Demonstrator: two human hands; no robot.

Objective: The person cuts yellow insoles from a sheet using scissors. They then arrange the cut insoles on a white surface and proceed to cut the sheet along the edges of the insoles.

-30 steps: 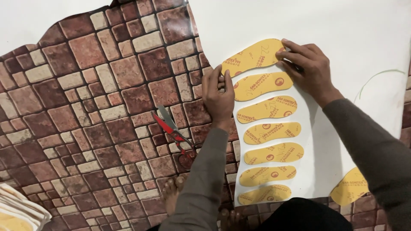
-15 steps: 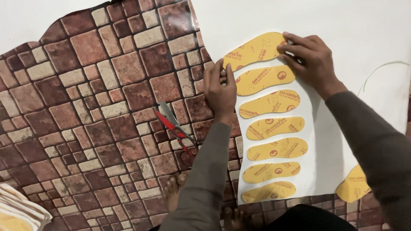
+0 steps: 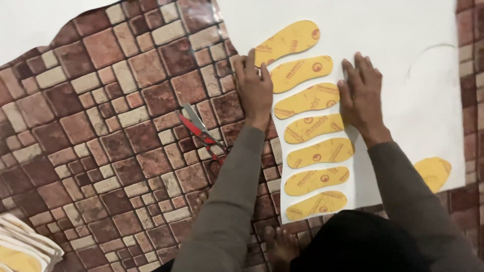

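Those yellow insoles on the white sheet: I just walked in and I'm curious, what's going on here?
A person sits on the floor over a white sheet with seven yellow insoles laid in a column on it. The left hand presses flat at the sheet's left edge, the right hand flat on its right side. Red-handled scissors lie unused on the brick-pattern floor covering. Another insole lies apart.

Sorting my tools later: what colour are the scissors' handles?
Red, seen in the head view: the scissors lie on the brick-patterned floor covering, beside the left hand.

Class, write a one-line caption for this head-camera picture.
Both hands, left hand and right hand, press flat beside a column of yellow insoles on white sheet.
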